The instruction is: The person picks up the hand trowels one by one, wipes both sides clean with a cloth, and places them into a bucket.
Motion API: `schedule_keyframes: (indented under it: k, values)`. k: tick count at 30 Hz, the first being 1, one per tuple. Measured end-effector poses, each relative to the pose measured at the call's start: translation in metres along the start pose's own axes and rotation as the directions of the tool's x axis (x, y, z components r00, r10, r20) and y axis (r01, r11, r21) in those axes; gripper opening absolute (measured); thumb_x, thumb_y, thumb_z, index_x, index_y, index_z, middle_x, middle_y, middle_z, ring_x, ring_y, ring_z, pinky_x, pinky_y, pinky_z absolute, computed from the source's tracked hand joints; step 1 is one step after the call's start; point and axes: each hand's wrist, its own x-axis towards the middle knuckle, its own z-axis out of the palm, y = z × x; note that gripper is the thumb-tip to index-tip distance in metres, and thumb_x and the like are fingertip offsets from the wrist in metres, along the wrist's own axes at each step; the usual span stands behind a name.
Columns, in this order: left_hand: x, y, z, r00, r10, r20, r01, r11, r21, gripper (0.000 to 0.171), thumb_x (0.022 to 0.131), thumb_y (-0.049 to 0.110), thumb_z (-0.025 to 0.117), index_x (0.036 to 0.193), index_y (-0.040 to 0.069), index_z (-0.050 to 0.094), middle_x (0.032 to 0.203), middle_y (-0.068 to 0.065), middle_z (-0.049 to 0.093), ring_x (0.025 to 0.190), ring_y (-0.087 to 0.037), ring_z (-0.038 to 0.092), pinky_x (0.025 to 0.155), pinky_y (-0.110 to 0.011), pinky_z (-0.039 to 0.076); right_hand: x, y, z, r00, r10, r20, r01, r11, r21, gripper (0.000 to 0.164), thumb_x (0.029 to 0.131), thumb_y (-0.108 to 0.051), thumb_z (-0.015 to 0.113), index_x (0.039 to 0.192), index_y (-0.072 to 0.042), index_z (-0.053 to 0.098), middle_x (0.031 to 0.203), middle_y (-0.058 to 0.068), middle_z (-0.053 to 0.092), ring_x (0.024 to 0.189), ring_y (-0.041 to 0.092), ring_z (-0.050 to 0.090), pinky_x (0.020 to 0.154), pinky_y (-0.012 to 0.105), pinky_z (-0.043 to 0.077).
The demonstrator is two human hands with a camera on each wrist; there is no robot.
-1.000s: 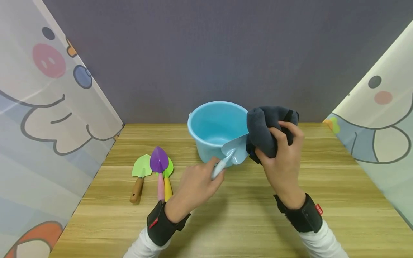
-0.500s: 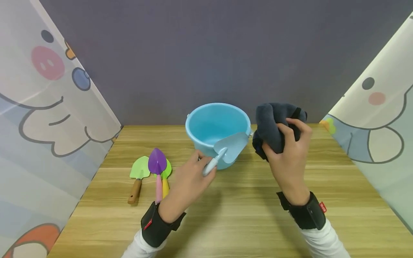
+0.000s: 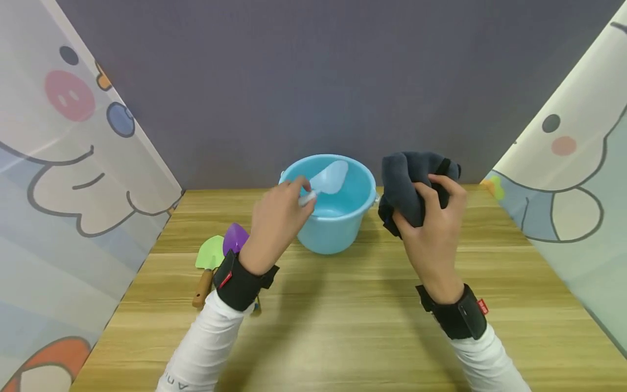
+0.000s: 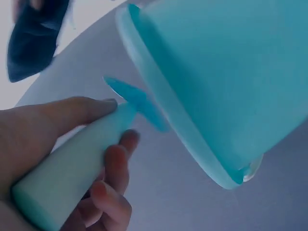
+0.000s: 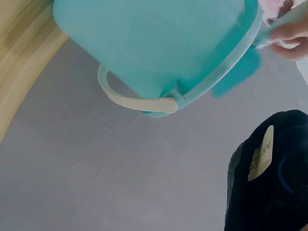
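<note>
My left hand [image 3: 279, 220] grips a light blue toy trowel by its pale handle [image 4: 72, 166]. In the head view the trowel's blade [image 3: 330, 177] overlaps the mouth of a blue bucket [image 3: 328, 239], which stands upright on the table. The left wrist view has the blade near the bucket's rim [image 4: 178, 118]. To the bucket's right, my right hand [image 3: 436, 234] grips a bunched dark grey cloth [image 3: 406, 188], held up over the table. A light label [image 5: 262, 154] shows on this cloth in the right wrist view, where the bucket's handle [image 5: 137, 103] hangs down its side.
On the left of the wooden table [image 3: 352, 337] lie a light green trowel [image 3: 210, 252] with a brown handle [image 3: 203, 288] and a purple trowel [image 3: 235, 237], partly behind my left arm. A dark grey wall [image 3: 323, 81] rises behind the bucket. Cartoon-printed panels flank both sides.
My left hand has moved up and forward, carrying the trowel from in front of the bucket to over its mouth. The cloth has shifted right of the bucket, away from the trowel blade.
</note>
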Motion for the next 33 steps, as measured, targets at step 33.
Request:
schedule_keyframes:
  k: [33]
  values:
    - [0.059, 0.025, 0.043, 0.841, -0.068, 0.537, -0.091, 0.96, 0.264, 0.049, 0.104, 0.041, 0.054, 0.062, 0.017, 0.045, 0.058, 0.005, 0.039, 0.059, -0.015, 0.048, 0.058, -0.031, 0.037, -0.002, 0.003, 0.007, 0.999, -0.022, 0.024, 0.023, 0.999, -0.023, 0.037, 0.084, -0.004, 0.079, 0.117, -0.002, 0.064, 0.138, 0.024, 0.045, 0.131, 0.046, 0.044, 0.108, 0.06, 0.038]
